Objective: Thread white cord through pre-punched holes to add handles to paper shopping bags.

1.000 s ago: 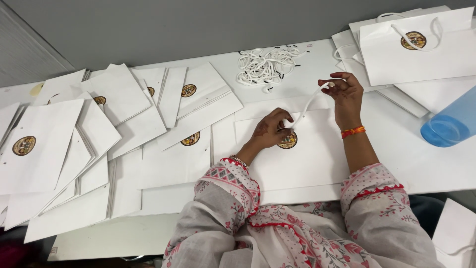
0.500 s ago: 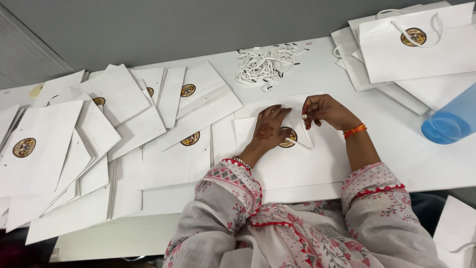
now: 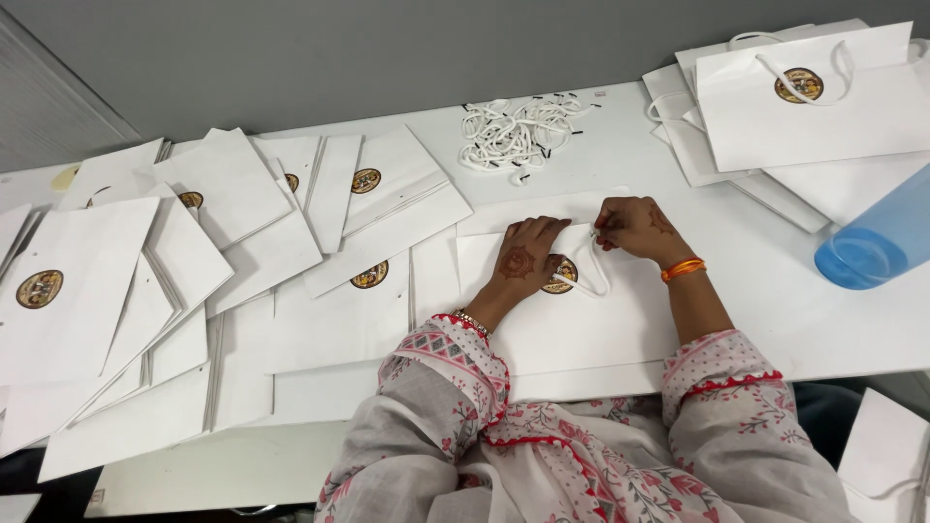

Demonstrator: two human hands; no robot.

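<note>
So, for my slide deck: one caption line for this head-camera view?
Left hand presses a flat white paper bag while right hand works its white cord handle.

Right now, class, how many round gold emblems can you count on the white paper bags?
7 emblems: five across the bags spread on the left, one partly under the left hand, one on the top-right stack. Others may be hidden.

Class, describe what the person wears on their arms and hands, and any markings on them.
Both arms wear pale grey sleeves with red floral print and red-trimmed patterned cuffs. The left hand has a henna design and a beaded bracelet; the right hand has henna and orange bangles.
</note>
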